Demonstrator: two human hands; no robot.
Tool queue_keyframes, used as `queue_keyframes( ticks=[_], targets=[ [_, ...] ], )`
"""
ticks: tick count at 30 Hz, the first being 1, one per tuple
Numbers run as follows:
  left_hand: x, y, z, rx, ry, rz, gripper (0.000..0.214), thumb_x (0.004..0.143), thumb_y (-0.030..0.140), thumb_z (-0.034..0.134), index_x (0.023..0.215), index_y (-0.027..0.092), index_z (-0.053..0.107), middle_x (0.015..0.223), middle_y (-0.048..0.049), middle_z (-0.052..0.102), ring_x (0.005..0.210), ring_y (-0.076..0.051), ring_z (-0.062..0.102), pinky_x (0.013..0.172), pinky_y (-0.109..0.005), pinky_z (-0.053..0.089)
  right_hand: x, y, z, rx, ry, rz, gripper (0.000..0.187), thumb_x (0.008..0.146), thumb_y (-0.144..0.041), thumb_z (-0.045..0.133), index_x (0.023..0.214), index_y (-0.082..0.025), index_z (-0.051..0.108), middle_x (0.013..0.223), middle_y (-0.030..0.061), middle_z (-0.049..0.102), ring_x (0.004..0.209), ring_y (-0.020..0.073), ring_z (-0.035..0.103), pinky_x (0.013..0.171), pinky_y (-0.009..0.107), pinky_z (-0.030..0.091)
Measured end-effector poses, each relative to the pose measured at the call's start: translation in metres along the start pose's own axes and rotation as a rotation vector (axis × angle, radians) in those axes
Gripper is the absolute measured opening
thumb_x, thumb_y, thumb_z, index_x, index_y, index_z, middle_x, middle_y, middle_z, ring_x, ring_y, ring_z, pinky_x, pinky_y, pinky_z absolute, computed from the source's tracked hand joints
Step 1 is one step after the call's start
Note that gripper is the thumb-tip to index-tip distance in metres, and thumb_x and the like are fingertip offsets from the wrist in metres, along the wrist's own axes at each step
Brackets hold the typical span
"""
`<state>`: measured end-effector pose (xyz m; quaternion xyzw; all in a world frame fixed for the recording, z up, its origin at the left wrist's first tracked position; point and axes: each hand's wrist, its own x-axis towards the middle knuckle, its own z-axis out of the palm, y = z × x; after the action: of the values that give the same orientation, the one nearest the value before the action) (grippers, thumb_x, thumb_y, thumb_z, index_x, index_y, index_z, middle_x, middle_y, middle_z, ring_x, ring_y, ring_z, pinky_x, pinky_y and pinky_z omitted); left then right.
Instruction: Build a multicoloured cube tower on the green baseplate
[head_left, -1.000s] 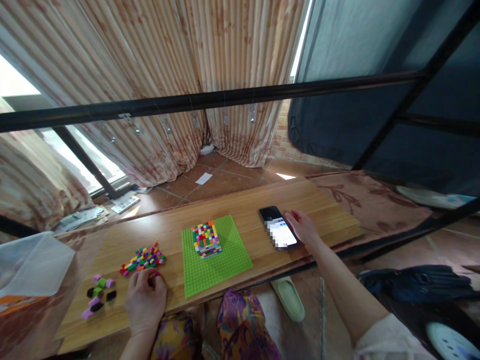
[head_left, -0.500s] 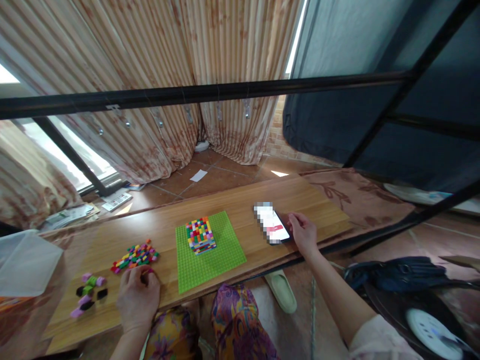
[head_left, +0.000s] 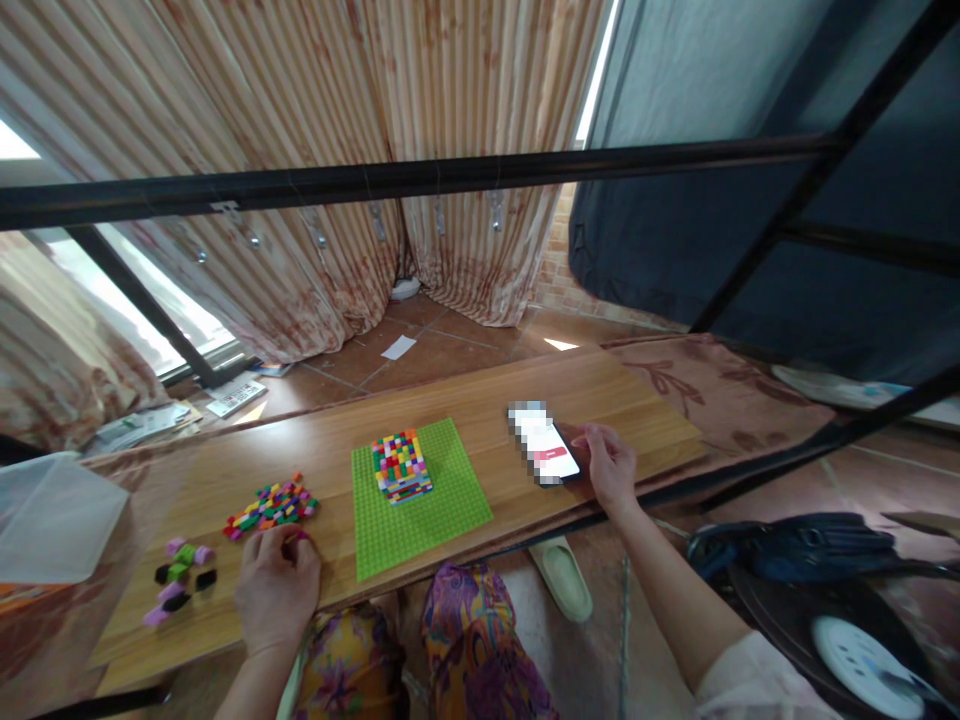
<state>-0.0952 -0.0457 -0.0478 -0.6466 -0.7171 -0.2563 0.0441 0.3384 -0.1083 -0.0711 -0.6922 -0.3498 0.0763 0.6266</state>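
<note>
My left hand [head_left: 277,585] rests on the wooden board at the near edge of a pile of small coloured building bricks [head_left: 274,503]. Its fingers are curled together, and whatever may be between the fingertips is hidden. On a green studded baseplate [head_left: 457,495] stands a block built of many-coloured bricks [head_left: 403,467], nearer its left side. My right hand [head_left: 611,467] lies at the right side of a phone [head_left: 551,458] with a lit, partly blurred screen. The fingers of that hand are bent closed, with nothing visible in them.
Pink, green and black pieces [head_left: 180,580] lie at the board's left end, beside a whitish translucent container [head_left: 56,515]. A black metal bar [head_left: 450,175] crosses beyond the wooden board [head_left: 592,390]. A dark bag [head_left: 795,545] is at the right, and a slipper [head_left: 562,578] lies below.
</note>
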Motion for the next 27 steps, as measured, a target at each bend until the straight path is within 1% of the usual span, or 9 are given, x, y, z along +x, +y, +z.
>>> queue_keyframes(
  ticks=[9,15,22,27],
  targets=[
    [0.0004,-0.0023,0.0021,-0.015,0.012,0.027,0.02,0.084,0.028,0.043,0.084,0.018,0.06,0.091,-0.0065,0.059,0.084,-0.022,0.058,0.072,-0.032,0.044,0.0001,0.0011,0.0009,0.027,-0.004,-0.014,0.047,0.085,-0.056,0.05,0.064,-0.017,0.067,0.086,0.0078,0.067,0.086,0.0207,0.062,0.077,0.033,0.048],
    [0.0009,-0.0038,0.003,-0.001,0.011,0.046,0.021,0.085,0.028,0.041,0.083,0.018,0.059,0.091,-0.0065,0.06,0.085,-0.022,0.059,0.073,-0.031,0.045,0.0007,0.0032,0.0024,0.053,-0.008,-0.002,0.049,0.085,-0.058,0.05,0.064,-0.017,0.066,0.079,0.0069,0.067,0.076,0.0188,0.062,0.07,0.032,0.048],
    [0.0008,-0.0052,0.0041,0.004,0.023,0.058,0.021,0.085,0.028,0.042,0.083,0.018,0.06,0.09,-0.0067,0.06,0.085,-0.022,0.058,0.072,-0.032,0.044,0.0024,0.007,0.0028,0.051,-0.011,0.008,0.049,0.084,-0.059,0.051,0.064,-0.017,0.066,0.08,0.0066,0.068,0.075,0.0185,0.062,0.071,0.032,0.049],
    [0.0008,-0.0048,0.0037,0.003,0.022,0.049,0.019,0.084,0.027,0.042,0.083,0.019,0.059,0.089,-0.006,0.059,0.084,-0.022,0.058,0.07,-0.031,0.043,0.0028,0.007,0.0028,0.045,-0.012,0.017,0.05,0.083,-0.061,0.051,0.064,-0.017,0.066,0.075,0.0063,0.069,0.073,0.0185,0.062,0.069,0.031,0.049]
  ],
)
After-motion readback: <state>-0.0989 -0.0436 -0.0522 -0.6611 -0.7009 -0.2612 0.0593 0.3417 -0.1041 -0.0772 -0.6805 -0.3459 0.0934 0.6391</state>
